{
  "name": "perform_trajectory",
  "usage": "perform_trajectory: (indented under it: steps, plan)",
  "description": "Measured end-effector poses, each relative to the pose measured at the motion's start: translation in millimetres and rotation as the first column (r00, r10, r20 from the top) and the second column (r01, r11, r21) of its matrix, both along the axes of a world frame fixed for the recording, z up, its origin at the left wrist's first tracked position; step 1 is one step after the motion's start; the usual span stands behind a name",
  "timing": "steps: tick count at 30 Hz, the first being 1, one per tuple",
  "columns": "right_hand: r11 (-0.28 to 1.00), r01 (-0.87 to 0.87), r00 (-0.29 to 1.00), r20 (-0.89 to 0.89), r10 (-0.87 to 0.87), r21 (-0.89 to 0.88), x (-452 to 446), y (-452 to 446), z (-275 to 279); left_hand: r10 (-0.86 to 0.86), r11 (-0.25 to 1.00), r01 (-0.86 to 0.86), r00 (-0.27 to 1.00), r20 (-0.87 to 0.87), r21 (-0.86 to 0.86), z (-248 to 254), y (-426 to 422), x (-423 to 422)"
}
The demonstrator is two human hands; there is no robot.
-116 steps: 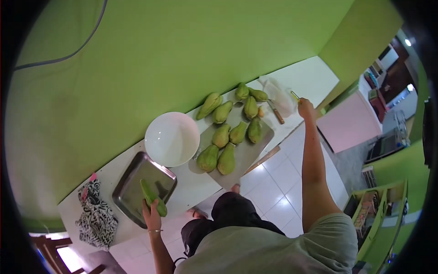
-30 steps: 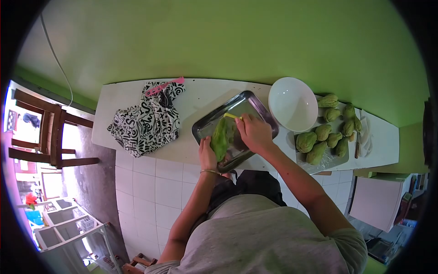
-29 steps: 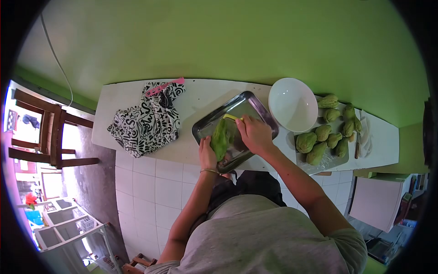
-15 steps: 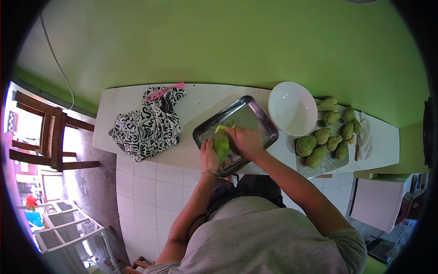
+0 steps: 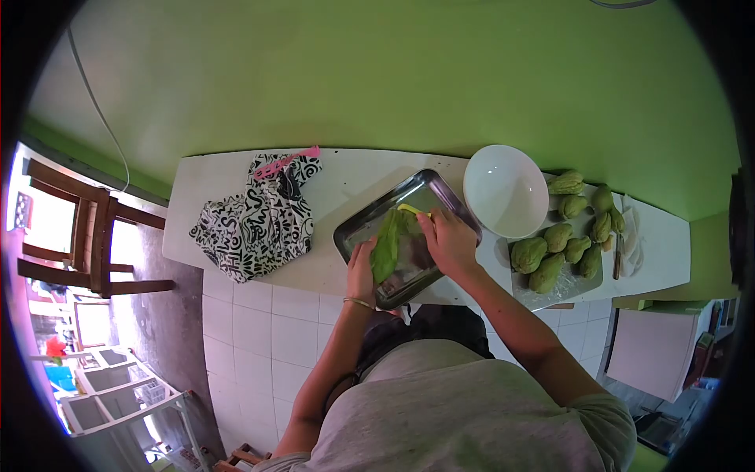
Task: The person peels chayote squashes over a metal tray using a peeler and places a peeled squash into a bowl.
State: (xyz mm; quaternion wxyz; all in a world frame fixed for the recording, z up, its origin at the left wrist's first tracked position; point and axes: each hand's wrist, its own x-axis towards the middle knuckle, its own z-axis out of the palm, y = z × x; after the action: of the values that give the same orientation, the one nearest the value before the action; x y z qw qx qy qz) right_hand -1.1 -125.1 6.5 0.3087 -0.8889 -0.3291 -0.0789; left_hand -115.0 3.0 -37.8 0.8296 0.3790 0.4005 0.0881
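Observation:
My left hand (image 5: 362, 269) is closed around a long green chayote (image 5: 384, 250), held tilted over a shiny metal tray (image 5: 344, 233). In my right hand (image 5: 450, 240) is a yellow peeler (image 5: 410, 208), its front end close to the chayote's upper tip. Both hands are above the tray. The peeler's blade is too small to make out, and my fingers cover part of its handle.
A white bowl (image 5: 506, 191) stands right of the tray. Several chayotes (image 5: 544, 273) lie farther right, some on a plastic-covered tray (image 5: 565, 289), near a knife (image 5: 617, 261). A black-and-white patterned cloth (image 5: 255, 224) lies at left. A green wall (image 5: 377, 79) borders the table's back.
My right hand has moved right and slightly down, away from the chayote's side, so more of the chayote shows. My left hand keeps its hold in nearly the same place.

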Motion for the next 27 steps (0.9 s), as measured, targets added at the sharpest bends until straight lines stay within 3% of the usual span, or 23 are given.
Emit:
perform_trajectory:
  steps: [2,5,8,11,15,17,19,22,25,27]
  plan:
    - [1.0,-0.025,0.992,-0.121,0.024,-0.007,-9,-1,9,0.003,0.999,-0.003,1.0,0.007,-0.033,3,0,4]
    - [0.99,-0.136,0.977,-0.168,0.127,-0.042,-33,1,-2,0.049,0.987,-0.05,0.999,-0.014,-0.154,22,-5,9]
    - [0.993,-0.119,0.98,-0.159,0.115,-0.014,-28,6,-14,0.025,0.956,-0.021,1.0,0.009,-0.292,26,-4,8]
    - [0.991,-0.127,0.992,-0.022,0.127,-0.034,-15,10,-26,-0.011,0.906,0.054,0.995,0.104,-0.421,27,-3,5]
    - [0.986,0.07,0.998,0.008,-0.07,-0.151,25,19,-34,-0.059,0.886,0.137,0.981,0.186,-0.443,16,-6,-5]
    - [0.97,0.176,0.98,-0.061,-0.189,-0.169,46,16,-38,-0.082,0.913,0.139,0.984,0.159,-0.385,21,-5,-4]
    - [0.982,0.125,0.99,-0.055,-0.134,-0.145,41,13,-31,-0.078,0.951,0.096,0.994,0.07,-0.296,32,-10,-4]
    - [0.992,0.047,0.993,-0.105,-0.059,-0.116,8,10,-3,0.076,0.99,-0.087,0.992,-0.1,-0.115,29,-12,1]
    - [0.993,-0.104,0.985,-0.144,0.095,-0.055,-28,6,1,0.116,0.992,-0.117,0.993,0.016,0.058,0,-4,-1]
    - [0.984,-0.179,0.976,-0.134,0.174,-0.025,-43,6,-2,0.184,0.938,-0.184,0.983,0.028,0.294,-14,-3,3]
